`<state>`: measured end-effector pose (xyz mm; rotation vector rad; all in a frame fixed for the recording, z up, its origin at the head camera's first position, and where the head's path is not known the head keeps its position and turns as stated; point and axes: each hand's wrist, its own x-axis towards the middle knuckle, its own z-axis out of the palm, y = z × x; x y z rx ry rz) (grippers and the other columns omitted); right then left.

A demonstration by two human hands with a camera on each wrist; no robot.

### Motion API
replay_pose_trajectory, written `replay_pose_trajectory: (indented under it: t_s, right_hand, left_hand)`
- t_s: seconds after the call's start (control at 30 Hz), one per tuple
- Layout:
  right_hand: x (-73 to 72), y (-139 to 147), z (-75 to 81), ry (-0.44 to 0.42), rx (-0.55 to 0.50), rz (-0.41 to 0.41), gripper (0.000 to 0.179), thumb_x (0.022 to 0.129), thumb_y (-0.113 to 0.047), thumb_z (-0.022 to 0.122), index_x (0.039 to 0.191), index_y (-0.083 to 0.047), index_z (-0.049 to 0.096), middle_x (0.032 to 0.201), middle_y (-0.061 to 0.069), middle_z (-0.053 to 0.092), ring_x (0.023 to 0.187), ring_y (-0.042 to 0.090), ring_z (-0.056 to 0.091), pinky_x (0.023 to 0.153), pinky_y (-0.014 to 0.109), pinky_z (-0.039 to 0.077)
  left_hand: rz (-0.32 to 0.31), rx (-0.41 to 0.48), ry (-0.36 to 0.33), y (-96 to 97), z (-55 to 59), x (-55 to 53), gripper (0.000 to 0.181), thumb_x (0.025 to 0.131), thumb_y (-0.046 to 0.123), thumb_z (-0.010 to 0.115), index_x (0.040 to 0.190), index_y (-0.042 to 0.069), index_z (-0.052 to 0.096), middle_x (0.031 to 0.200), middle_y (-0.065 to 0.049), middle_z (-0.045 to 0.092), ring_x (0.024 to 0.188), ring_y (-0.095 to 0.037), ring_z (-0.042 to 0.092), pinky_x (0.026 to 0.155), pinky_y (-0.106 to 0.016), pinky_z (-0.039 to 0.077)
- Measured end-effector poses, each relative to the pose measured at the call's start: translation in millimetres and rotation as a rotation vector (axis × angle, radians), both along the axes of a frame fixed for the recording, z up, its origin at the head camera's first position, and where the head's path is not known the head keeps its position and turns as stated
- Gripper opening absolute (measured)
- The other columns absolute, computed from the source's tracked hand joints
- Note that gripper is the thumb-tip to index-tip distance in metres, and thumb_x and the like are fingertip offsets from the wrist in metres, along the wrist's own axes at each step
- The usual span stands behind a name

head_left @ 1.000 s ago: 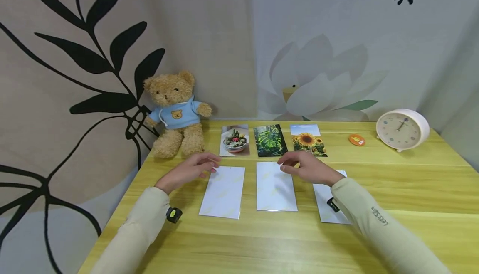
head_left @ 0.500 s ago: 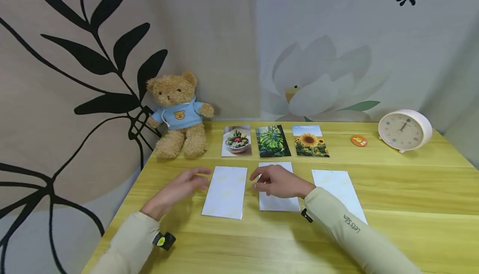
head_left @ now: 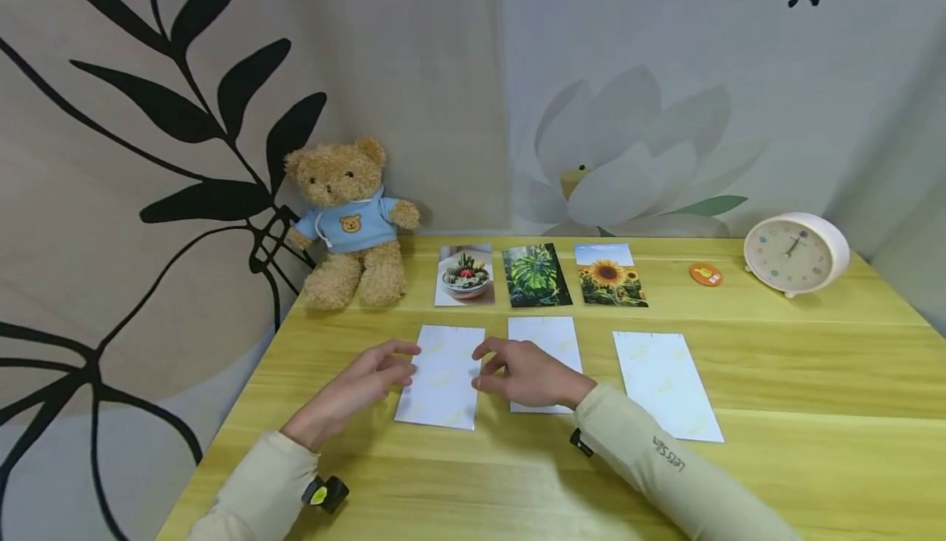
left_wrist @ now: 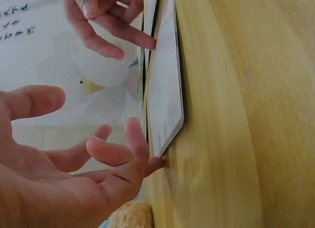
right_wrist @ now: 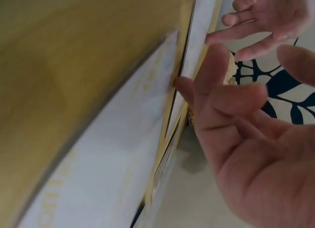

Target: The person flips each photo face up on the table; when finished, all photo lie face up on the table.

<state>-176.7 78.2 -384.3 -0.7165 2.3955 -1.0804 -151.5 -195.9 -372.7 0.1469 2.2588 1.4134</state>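
Both hands flank the left white card (head_left: 442, 375), which lies flat on the tabletop (head_left: 776, 377) in front of the teddy bear (head_left: 350, 225). Left hand (head_left: 355, 389) and right hand (head_left: 526, 373) are released, fingers relaxed — holding nothing. Best move, likely: pinch opposite long edges and lift evenly. The left wrist view shows a fingertip (left_wrist: 155, 164) at the card's corner — the head view can't resolve that contact.

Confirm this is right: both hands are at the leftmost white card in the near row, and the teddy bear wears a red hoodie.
Not quite: the teddy bear wears a light blue hoodie, as the head view shows. Both hands, left hand and right hand, are indeed at the leftmost white card.
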Motion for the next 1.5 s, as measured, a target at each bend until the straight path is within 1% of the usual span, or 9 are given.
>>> replay_pose_trajectory:
  t_s: [0.17,0.43,0.53,0.67,0.8,0.97,1.13,1.27,1.5]
  right_hand:
    - [2.4,-5,0.4,0.000,0.024,0.006,0.043,0.098,-0.031,0.063,0.134,-0.007,0.057,0.121,0.014,0.071,0.096,0.019,0.071,0.091,0.041,0.055]
    - [3.6,-9,7.8,0.123,0.142,0.085,0.057,0.100,-0.034,0.061,0.151,-0.014,0.043,0.109,0.008,0.075,0.083,0.010,0.068,0.089,0.036,0.053]
    - [3.6,-12,11.3,0.149,0.187,0.111,0.063,0.101,-0.040,0.058,0.157,-0.020,0.035,0.101,0.003,0.074,0.070,0.006,0.064,0.081,0.031,0.052]
    - [3.2,-18,12.5,0.159,0.239,0.090,0.068,0.102,-0.050,0.052,0.160,-0.025,0.027,0.088,-0.001,0.072,0.059,0.007,0.060,0.071,0.027,0.050]
    - [3.0,-22,14.2,0.176,0.299,0.056,0.071,0.101,-0.058,0.047,0.161,-0.032,0.021,0.081,-0.007,0.069,0.066,0.007,0.061,0.071,0.029,0.051]
    - [2.9,-24,18.2,0.182,0.348,0.065,0.073,0.101,-0.063,0.042,0.162,-0.038,0.011,0.080,-0.009,0.069,0.070,0.005,0.062,0.074,0.031,0.052]
    - [3.6,-27,20.0,0.192,0.349,0.071,0.073,0.101,-0.066,0.037,0.161,-0.042,0.003,0.068,-0.006,0.063,0.061,0.009,0.059,0.067,0.030,0.049]
    - [4.2,-30,19.5,0.211,0.365,0.066,0.073,0.101,-0.067,0.034,0.160,-0.043,-0.001,0.064,-0.003,0.059,0.060,0.012,0.057,0.065,0.031,0.049]
    - [3.5,-32,19.5,0.233,0.392,0.070,0.076,0.101,-0.068,0.033,0.161,-0.038,-0.003,0.062,0.001,0.058,0.060,0.014,0.057,0.064,0.033,0.050]
  left_hand:
    - [0.020,-0.008,0.013,-1.5,3.1,-0.3,0.049,0.107,0.030,0.046,0.150,0.006,0.041,0.145,-0.023,0.050,0.126,-0.033,0.056,0.096,-0.045,0.048]
    - [0.017,-0.016,0.164,-4.5,12.7,-10.7,0.047,0.104,0.015,0.050,0.147,-0.003,0.041,0.134,-0.024,0.056,0.115,-0.033,0.060,0.098,-0.048,0.051]
    - [0.014,-0.018,0.190,-2.2,11.6,-14.8,0.049,0.102,0.012,0.054,0.147,-0.003,0.043,0.132,-0.022,0.058,0.114,-0.030,0.061,0.097,-0.047,0.052]
    - [0.026,0.010,0.221,0.2,8.2,-18.3,0.050,0.100,0.008,0.058,0.147,0.001,0.043,0.133,-0.021,0.059,0.117,-0.030,0.060,0.098,-0.046,0.053]
    - [0.040,0.069,0.247,2.5,7.0,-20.5,0.051,0.098,0.006,0.061,0.146,0.002,0.044,0.132,-0.022,0.060,0.118,-0.032,0.060,0.098,-0.039,0.055]
    - [0.053,0.136,0.244,7.1,4.9,-22.7,0.054,0.096,0.008,0.066,0.145,0.001,0.045,0.130,-0.023,0.061,0.113,-0.024,0.063,0.093,-0.029,0.055]
    - [0.088,0.195,0.232,10.5,0.3,-23.1,0.053,0.095,0.005,0.066,0.144,-0.001,0.046,0.126,-0.024,0.062,0.103,-0.009,0.066,0.088,-0.021,0.056]
    - [0.087,0.237,0.208,12.1,-3.6,-22.7,0.053,0.095,0.004,0.066,0.144,0.000,0.047,0.125,-0.022,0.062,0.099,-0.005,0.067,0.088,-0.022,0.056]
    - [0.039,0.270,0.169,16.1,-8.2,-24.7,0.052,0.097,0.009,0.066,0.146,0.007,0.049,0.128,-0.015,0.062,0.104,-0.008,0.066,0.092,-0.025,0.056]
